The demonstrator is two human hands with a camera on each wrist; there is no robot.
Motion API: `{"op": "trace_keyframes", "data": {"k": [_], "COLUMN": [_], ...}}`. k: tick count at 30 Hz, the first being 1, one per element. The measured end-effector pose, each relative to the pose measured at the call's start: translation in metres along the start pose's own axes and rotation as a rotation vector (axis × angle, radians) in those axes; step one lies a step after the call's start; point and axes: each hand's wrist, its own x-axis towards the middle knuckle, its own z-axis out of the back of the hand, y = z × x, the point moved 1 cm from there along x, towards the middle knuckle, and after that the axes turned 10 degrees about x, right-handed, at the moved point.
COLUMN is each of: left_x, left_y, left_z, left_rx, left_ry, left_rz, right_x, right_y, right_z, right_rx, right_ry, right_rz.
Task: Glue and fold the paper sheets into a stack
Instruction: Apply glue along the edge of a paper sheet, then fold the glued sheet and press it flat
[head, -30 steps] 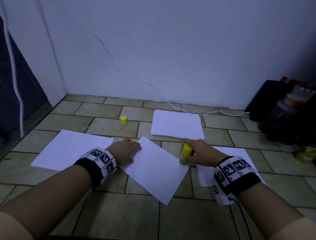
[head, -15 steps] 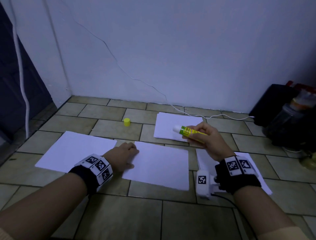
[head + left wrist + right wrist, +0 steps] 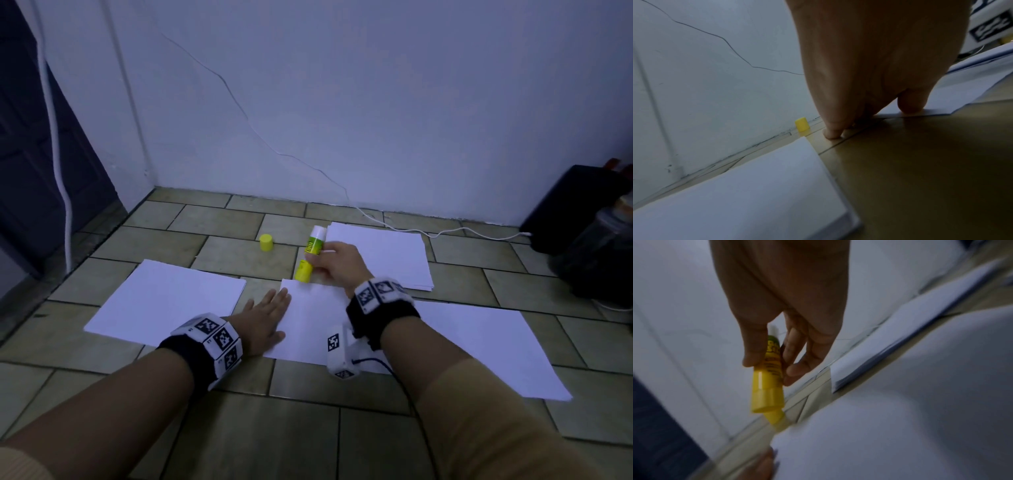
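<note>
My right hand (image 3: pixel 329 262) (image 3: pixel 774 363) pinches a yellow-green glue stick (image 3: pixel 310 251) (image 3: pixel 769 378) between thumb and fingers. The stick stands nearly upright, one end down at the far left corner of the middle white sheet (image 3: pixel 308 322) (image 3: pixel 900 402). My left hand (image 3: pixel 265 315) (image 3: pixel 859 81) lies flat with straight fingers on that sheet's left edge, partly on the tile. The glue's yellow cap (image 3: pixel 266 242) (image 3: pixel 802 124) stands alone on the floor beyond. Another sheet (image 3: pixel 164 301) (image 3: pixel 740 194) lies to the left, a paper stack (image 3: pixel 380 253) (image 3: pixel 910 331) behind, a large sheet (image 3: pixel 486 346) to the right.
Everything lies on a tiled floor (image 3: pixel 239 428) in a corner against a white wall (image 3: pixel 342 102). A white cable (image 3: pixel 445 233) runs along the wall's foot to black bags and a jar (image 3: pixel 596 240) at the right. A dark door (image 3: pixel 34 154) stands at the left.
My right hand swung the glue stick from lying sideways over the back stack to standing at the middle sheet's far left corner. The left hand flattened on the sheet, which turned square.
</note>
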Motion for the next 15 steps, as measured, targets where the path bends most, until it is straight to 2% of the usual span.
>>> {"op": "trace_keyframes", "data": {"k": [3, 5, 9, 15], "left_x": [0.000, -0.001, 0.000, 0.001], "left_y": [-0.001, -0.002, -0.002, -0.002], "left_z": [-0.001, -0.001, 0.000, -0.003], "left_rx": [-0.006, -0.012, -0.021, -0.042], "left_ry": [0.004, 0.003, 0.019, -0.009], "left_rz": [0.008, 0.011, 0.013, 0.025], "right_x": [0.018, 0.025, 0.035, 0.039], "right_y": [0.000, -0.001, -0.002, 0.002], "right_z": [-0.020, -0.032, -0.047, -0.051], "right_rx": [-0.416, -0.589, -0.772, -0.854], "right_ry": [-0.076, -0.081, -0.017, 0.007], "right_rz": [0.129, 0.185, 0.227, 0.228]}}
